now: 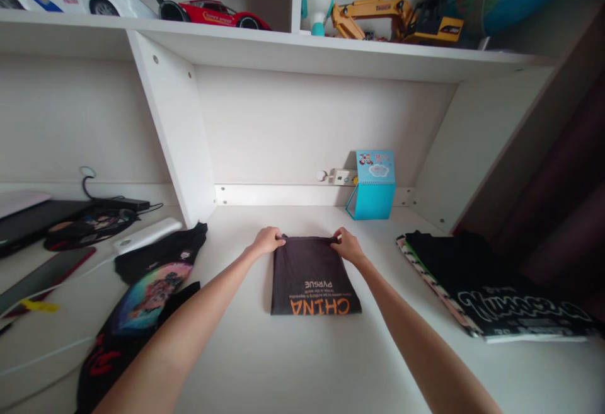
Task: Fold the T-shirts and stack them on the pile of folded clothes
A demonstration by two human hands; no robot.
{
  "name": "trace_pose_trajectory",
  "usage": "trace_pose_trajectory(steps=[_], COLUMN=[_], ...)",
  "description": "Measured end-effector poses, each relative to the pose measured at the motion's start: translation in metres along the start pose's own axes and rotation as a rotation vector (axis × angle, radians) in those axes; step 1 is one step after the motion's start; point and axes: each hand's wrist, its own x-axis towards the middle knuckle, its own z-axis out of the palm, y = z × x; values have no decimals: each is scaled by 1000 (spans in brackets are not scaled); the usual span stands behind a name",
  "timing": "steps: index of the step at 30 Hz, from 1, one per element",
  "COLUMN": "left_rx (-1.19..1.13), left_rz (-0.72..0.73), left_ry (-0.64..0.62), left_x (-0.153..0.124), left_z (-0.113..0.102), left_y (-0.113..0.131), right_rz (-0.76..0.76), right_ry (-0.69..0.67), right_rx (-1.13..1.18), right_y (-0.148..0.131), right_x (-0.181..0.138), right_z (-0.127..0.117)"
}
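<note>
Both hands grip a folded dark T-shirt [312, 278] on a white desk [293, 357].
Left hand [267, 240] and right hand [347, 245] are closed, pinching its far corners; a blue box [373, 192] stands just beyond the right hand.

White desk [302, 363] beneath a white shelf [331, 55] (soft, even light).

left hand [267, 241] and right hand [348, 246] pinched shut, stretched forward, level
</note>
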Motion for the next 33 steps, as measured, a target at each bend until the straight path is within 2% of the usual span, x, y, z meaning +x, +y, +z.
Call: trace_pose_trajectory(steps=[3,5,7,9,11,13,15,16,18,19,21,24,26,27,30,33], left_rx=[-43,-74,-100,-123,-173,-267,-304,-282,-188,-132,-25,82,91,78,51,99], left_rz=[-18,-5,36,90,169,300,423,468,526,538,540,502,475,476,549,618], left_ry=[30,29,13,16,113,306,405,399,307,236,64,-196,-246,-225,-162,-263], left_x=[-3,-3,-2,-3,-10,-26,-50,-64,-91,-103,-122,-137,-139,-139,-138,-143], left_z=[-3,-13,-34,-63,-97,-126,-142,-144,-135,-124,-99,-66,-57,-56,-54,-40], left_y=[6,10,17,29,46,63,77,82,82,78,66,46,43,46,70,99], right_rz=[16,-22,-83,-148,-206,-288,-419,-485,-572,-573,-547,-539,-530,-512,-499,-562], right_ry=[19,25,65,162,280,410,558,616,635,577,373,-26,-161,-155,1,0], right_rx=[69,122,178,237,288,343,384,380,310,247,112,30,88,125,155,53], right_y=[-4,-8,-13,-19,-26,-33,-38,-39,-36,-32,-20,1,11,14,11,4], right_x=[-3,-4,-5,-9,-22,-46,-79,-97,-133,-149,-174,-192,-189,-183,-152,-117], right_z=[-2,-13,-34,-65,-100,-129,-144,-145,-132,-121,-95,-66,-60,-60,-59,-49])
